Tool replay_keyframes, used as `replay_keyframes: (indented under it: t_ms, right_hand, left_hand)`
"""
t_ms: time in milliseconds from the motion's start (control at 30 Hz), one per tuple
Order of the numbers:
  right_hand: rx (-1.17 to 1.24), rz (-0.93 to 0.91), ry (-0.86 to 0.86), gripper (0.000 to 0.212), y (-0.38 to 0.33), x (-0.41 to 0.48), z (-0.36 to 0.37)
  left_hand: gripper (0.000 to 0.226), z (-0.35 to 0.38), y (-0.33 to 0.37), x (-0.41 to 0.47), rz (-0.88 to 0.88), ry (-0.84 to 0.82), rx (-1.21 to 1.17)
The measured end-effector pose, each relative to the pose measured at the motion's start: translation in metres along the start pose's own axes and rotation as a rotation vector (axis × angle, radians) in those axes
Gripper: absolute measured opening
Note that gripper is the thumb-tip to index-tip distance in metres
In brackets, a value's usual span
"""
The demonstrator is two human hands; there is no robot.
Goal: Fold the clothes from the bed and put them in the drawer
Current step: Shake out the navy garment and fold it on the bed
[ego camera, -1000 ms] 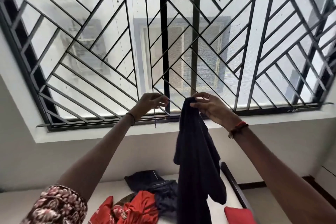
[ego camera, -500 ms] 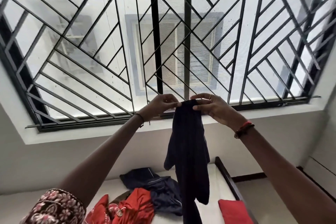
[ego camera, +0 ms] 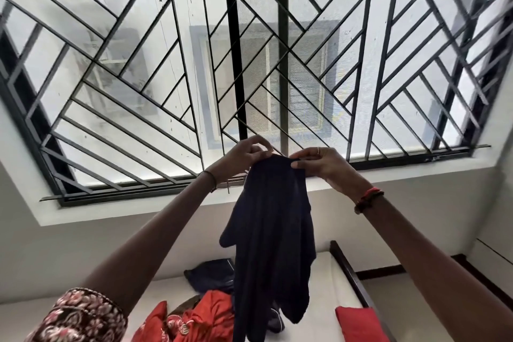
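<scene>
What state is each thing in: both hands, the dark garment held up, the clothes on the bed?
navy garment: held up by its top edge, hanging unfolded.
left hand: pinches the garment's top edge.
right hand: pinches the same edge.
red clothes: crumpled heap on the bed, unfolded.
dark clothes: bunched on the bed behind the red heap.

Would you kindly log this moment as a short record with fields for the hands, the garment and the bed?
garment: dark garment, hanging bunched before the window
left hand: pinches its top edge
right hand: pinches its top edge
bed: red clothes and dark clothes piled, unfolded
drawer: not in view
</scene>
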State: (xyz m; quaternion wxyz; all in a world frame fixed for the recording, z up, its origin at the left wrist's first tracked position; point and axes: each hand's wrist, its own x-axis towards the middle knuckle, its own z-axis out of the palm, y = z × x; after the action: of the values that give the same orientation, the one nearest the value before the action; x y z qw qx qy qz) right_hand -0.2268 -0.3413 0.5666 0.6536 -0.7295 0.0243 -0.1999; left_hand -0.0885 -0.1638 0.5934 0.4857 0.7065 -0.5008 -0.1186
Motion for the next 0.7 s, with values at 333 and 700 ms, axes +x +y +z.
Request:
replay_keyframes:
  t_ms: [333,700]
  right_hand:
    - [0.058,0.075,0.0,0.006,-0.005,0.003,0.014]
    - [0.14,0.084,-0.083,0.02,0.006,-0.003,0.025]
  left_hand:
    - [0.023,0.017,0.013,-0.014,-0.143,-0.035,0.018]
    - [0.009,0.01,0.011,-0.004,0.102,0.141,0.151]
